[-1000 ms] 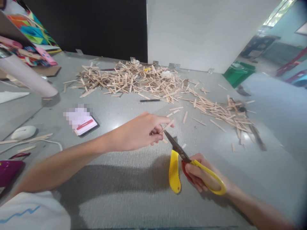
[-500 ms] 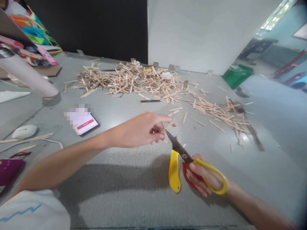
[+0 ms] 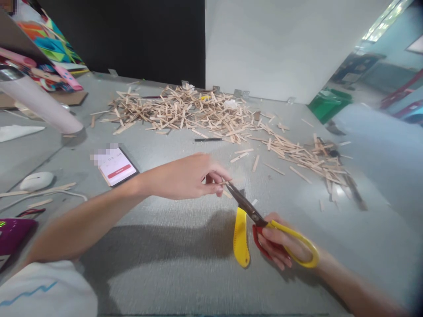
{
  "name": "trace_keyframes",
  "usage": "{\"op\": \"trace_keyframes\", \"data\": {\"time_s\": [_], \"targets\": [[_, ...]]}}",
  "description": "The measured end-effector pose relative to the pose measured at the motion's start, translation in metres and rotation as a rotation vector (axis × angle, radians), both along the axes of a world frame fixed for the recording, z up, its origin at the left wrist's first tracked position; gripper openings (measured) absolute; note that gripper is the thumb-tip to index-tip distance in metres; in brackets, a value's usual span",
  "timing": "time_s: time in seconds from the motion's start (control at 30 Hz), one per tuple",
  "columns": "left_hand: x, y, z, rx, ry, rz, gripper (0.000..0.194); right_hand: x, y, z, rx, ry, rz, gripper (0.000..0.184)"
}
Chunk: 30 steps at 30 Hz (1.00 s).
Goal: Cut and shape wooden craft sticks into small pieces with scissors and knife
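Between thumb and fingertips, my left hand (image 3: pixel 194 176) pinches a small wooden stick (image 3: pixel 224 182), seen nearly edge-on. My right hand (image 3: pixel 277 242) grips a pair of scissors (image 3: pixel 253 214) with one yellow and one red handle loop. The dark blade tips meet the stick right at my left fingertips; they look almost closed, and whether the stick lies between them I cannot tell. Beneath the blades, a yellow-handled cutter (image 3: pixel 241 237) lies on the grey table (image 3: pixel 172 273). Another wooden piece (image 3: pixel 227 193) shows just below my left fingers.
A wide heap of wooden sticks (image 3: pixel 178 110) spreads along the back, trailing into more sticks (image 3: pixel 297 152) at right. A phone (image 3: pixel 117 167), a white mouse (image 3: pixel 37 181) and a pale bottle (image 3: pixel 42 103) are at left. A green bin (image 3: pixel 330 105) stands beyond the table.
My left hand has turned the stick from a tilted, broad view to nearly edge-on, and its index finger has curled in. The scissors stay close to it, having shifted slightly right.
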State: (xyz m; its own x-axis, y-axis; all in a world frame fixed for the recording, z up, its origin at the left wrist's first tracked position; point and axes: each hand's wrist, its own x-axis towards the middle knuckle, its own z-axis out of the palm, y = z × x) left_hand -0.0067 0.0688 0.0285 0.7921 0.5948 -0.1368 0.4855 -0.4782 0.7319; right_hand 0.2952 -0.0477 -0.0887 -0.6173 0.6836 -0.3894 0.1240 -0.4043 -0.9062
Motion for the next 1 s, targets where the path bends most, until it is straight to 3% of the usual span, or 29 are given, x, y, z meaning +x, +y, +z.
{"op": "trace_keyframes", "data": {"time_s": [0.3, 0.5, 0.6, 0.73, 0.8, 0.87, 1.0], "targets": [[0.000, 0.001, -0.003, 0.011, -0.006, -0.095, 0.027, 0.002, 0.004, 0.006, 0.024, -0.010, 0.103, 0.070], [0.001, -0.002, -0.005, 0.019, 0.012, -0.105, 0.030, 0.005, 0.000, 0.002, 0.000, -0.008, 0.086, 0.074], [0.002, -0.005, -0.005, 0.017, 0.018, -0.058, 0.032, 0.007, -0.001, -0.004, -0.038, 0.031, 0.052, 0.073], [0.002, -0.008, 0.001, -0.091, -0.063, 0.096, 0.041, 0.006, -0.002, -0.009, -0.078, 0.174, -0.054, 0.066], [0.002, -0.008, 0.005, -0.134, -0.087, 0.143, 0.034, 0.005, -0.005, -0.010, -0.072, 0.216, -0.080, 0.067], [0.002, -0.009, 0.009, -0.123, -0.098, 0.135, 0.023, 0.005, -0.008, -0.009, -0.041, 0.208, -0.079, 0.069], [0.005, -0.013, 0.013, -0.006, -0.177, 0.143, 0.036, 0.007, -0.011, -0.006, 0.027, 0.168, -0.025, 0.070]]}}
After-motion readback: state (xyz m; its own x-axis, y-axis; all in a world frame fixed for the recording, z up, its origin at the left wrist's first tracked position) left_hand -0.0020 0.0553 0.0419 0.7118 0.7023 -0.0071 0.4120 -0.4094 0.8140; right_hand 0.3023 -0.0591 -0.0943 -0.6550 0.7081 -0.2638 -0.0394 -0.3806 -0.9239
